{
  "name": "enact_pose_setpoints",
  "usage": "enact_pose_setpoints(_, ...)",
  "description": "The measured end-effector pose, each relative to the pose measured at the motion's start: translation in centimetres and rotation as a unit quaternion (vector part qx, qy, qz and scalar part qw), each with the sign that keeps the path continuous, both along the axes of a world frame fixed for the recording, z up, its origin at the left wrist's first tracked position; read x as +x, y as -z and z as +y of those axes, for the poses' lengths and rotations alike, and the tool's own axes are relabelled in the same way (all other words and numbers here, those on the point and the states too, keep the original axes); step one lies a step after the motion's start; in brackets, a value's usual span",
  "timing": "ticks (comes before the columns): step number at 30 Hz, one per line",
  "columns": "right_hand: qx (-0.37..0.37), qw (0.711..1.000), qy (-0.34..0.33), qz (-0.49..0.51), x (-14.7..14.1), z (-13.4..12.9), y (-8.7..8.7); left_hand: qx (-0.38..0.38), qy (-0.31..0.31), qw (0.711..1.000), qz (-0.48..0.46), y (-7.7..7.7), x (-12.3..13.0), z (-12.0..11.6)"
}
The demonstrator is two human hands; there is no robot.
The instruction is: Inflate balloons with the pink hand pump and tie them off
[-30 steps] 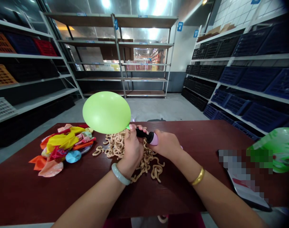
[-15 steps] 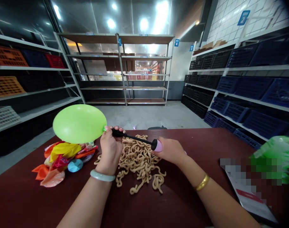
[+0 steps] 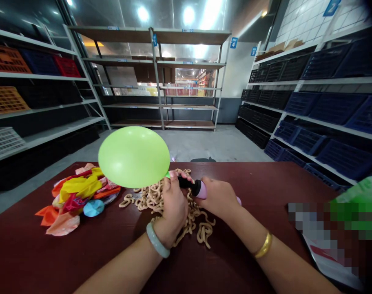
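Note:
A swollen light green balloon [image 3: 133,157] sits with its neck at the tip of a hand balloon pump [image 3: 186,183]. My left hand [image 3: 174,204] is closed round the pump's black end, its thumb by the balloon's neck. On the pump's pink end, my right hand [image 3: 218,195] is wrapped tight, close to the left one. No rod shows between the black and pink parts. Beneath my hands lies a pile of beige, twisted, rope-like pieces [image 3: 204,233], partly hidden by my left arm. Limp coloured balloons [image 3: 78,190] are heaped at the left.
All this is on a dark red table [image 3: 253,183]. At its right lie a flat, blurred-out object [image 3: 323,261] and a green plastic bag [image 3: 354,200]. Shelves [image 3: 189,107] stand beyond, with blue crates [image 3: 348,157] on the right.
My left hand has moved right toward my right hand, carrying the balloon along. The black rod that showed between the pump's ends is out of sight. The view has tipped slightly downward.

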State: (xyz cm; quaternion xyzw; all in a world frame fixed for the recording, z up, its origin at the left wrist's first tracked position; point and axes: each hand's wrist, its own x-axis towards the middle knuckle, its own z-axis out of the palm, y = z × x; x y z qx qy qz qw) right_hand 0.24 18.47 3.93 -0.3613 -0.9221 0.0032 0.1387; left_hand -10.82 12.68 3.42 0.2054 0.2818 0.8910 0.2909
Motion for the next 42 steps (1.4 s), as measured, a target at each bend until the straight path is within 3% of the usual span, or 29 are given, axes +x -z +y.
enact_pose_setpoints(7,0.008,1.000,0.005,0.017,0.2,0.4,-0.5,0.006,0.012,1.000,0.005,-1.2,-0.9,0.2)
enact_pose_setpoints(13,0.008,1.000,0.013,0.000,0.7,2.0,-0.6,0.036,-0.030,0.999,-0.013,-3.3,-7.0,-0.4)
enact_pose_setpoints(18,0.022,1.000,-0.004,0.002,1.1,2.6,-0.3,0.043,-0.061,0.997,-0.017,-3.4,-10.3,-1.1)
enact_pose_setpoints(21,0.031,1.000,0.003,-0.003,1.2,2.5,-0.2,0.063,-0.063,0.996,-0.009,-2.9,-9.2,-0.9)
enact_pose_setpoints(26,0.024,1.000,0.007,-0.008,0.8,1.6,-0.1,0.057,-0.023,0.998,-0.008,-1.8,-4.7,-0.2)
enact_pose_setpoints(33,0.011,1.000,-0.005,0.018,0.0,0.0,-0.2,0.010,0.022,1.000,0.002,-0.7,0.0,0.0)
enact_pose_setpoints(37,-0.002,1.000,0.008,0.026,-0.2,-0.1,-0.3,0.013,0.028,1.000,0.006,-1.1,-0.3,-0.1)
enact_pose_setpoints(42,-0.001,1.000,0.006,0.026,0.1,1.0,-0.2,0.023,0.009,1.000,0.006,-2.2,-4.0,-0.1)
